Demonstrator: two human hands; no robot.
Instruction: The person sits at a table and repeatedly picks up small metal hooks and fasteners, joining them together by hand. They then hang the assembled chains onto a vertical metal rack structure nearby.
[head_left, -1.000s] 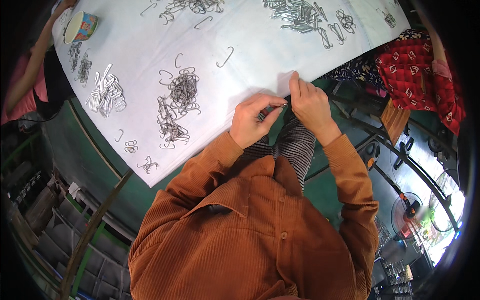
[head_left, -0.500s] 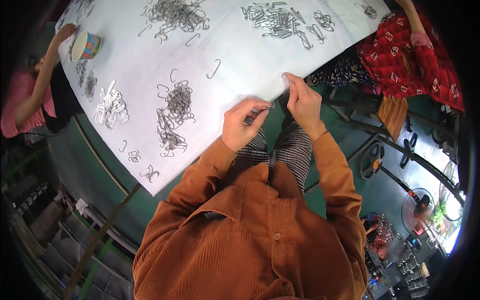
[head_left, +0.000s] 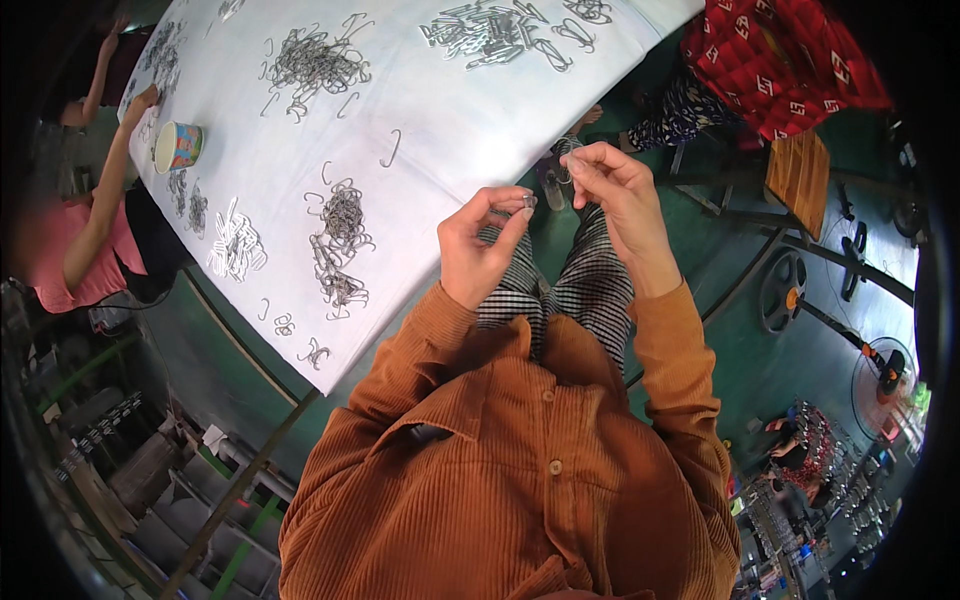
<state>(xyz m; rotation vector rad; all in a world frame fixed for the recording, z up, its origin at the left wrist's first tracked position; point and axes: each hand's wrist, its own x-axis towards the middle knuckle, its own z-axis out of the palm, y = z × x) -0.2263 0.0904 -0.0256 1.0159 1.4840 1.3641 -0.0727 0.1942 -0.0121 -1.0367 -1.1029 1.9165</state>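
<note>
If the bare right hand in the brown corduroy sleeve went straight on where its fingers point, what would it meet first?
Probably the edge of the white-topped table, up and left of the right hand, though depth is unclear.

1 small shiny piece (head_left: 529, 201), probably metal, in the left hand (head_left: 478, 245) is too tiny to identify; the top edge crops the red patterned cloth garment (head_left: 785, 65).

Your left hand (head_left: 472, 240) pinches small shiny piece (head_left: 529, 201) just off near edge of tabletop (head_left: 450, 140); your right hand (head_left: 625, 205) pinches likely thin wire hook (head_left: 567, 146). Tangled hook heap (head_left: 344, 215) inside near edge; pale strip pile (head_left: 237, 246), printed cup (head_left: 182, 147) by left edge.
</note>
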